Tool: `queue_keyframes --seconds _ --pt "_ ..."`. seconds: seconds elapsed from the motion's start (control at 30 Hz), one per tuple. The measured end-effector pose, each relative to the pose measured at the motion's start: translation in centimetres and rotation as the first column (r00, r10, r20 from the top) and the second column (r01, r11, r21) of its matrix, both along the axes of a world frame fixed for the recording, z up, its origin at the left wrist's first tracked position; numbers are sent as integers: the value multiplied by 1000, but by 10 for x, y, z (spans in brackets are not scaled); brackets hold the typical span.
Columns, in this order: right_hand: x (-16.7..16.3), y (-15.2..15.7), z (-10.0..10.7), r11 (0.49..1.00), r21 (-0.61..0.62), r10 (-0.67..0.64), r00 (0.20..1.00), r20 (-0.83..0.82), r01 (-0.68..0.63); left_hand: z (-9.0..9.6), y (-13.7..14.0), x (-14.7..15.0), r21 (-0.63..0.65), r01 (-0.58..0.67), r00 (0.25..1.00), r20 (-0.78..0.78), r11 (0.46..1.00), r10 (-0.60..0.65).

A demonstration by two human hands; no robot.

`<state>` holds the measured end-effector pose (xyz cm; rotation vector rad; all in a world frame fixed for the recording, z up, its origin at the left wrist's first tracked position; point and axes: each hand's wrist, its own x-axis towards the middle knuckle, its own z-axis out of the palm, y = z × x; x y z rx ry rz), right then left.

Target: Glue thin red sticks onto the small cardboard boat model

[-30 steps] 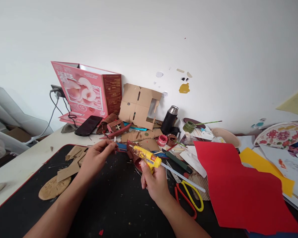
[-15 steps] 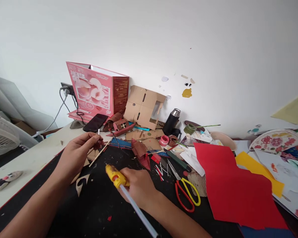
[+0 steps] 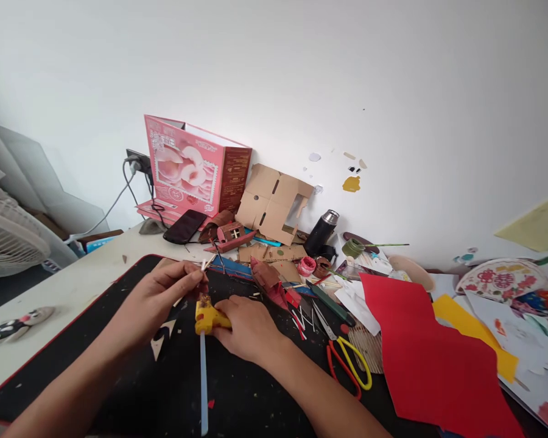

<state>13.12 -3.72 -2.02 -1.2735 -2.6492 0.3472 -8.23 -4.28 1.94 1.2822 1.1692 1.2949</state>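
Note:
My right hand (image 3: 251,328) is wrapped round the handle of a yellow hot glue gun (image 3: 205,319). A long translucent glue stick (image 3: 204,383) sticks out of its back end toward me. The gun's stained nozzle lies close under the fingers of my left hand (image 3: 176,292). That hand is closed in a pinch on a small thin white strip (image 3: 204,265); whether the nozzle touches it I cannot tell. Beyond the hands lie a brown-red model boat (image 3: 268,280) and another small boat with a windowed cabin (image 3: 229,236).
Scissors (image 3: 347,365) with red and yellow handles lie right of my right arm, beside a large red sheet (image 3: 429,347). Paint jars (image 3: 307,266), a black thermos (image 3: 322,234), cut cardboard (image 3: 274,201), a phone (image 3: 185,226) and a pink box (image 3: 192,164) stand or lie toward the wall.
My right hand has turned the glue gun so its nozzle points away from me and brought it up to my left fingers. The glue stick now points straight back. The view has shifted slightly.

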Motion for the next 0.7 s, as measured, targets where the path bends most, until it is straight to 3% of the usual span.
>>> queue_keyframes --seconds 0.17,0.3,0.47,0.6,0.7 --pt "8 -5 3 995 -42 90 992 -94 -94 9 -3 18 -60 197 979 65 979 -193" --pt "19 -3 15 991 -126 -1 923 -385 -51 14 -7 34 -132 310 937 212 941 -279" --pt "35 13 25 930 -368 -271 633 -725 -23 20 -8 54 -219 419 865 392 881 -314" --pt "46 24 19 839 -527 -446 384 -808 -135 18 -1 72 -264 477 810 502 838 -303" --pt "52 25 11 784 -577 -520 266 -812 -229 14 5 85 -289 526 785 528 800 -326"
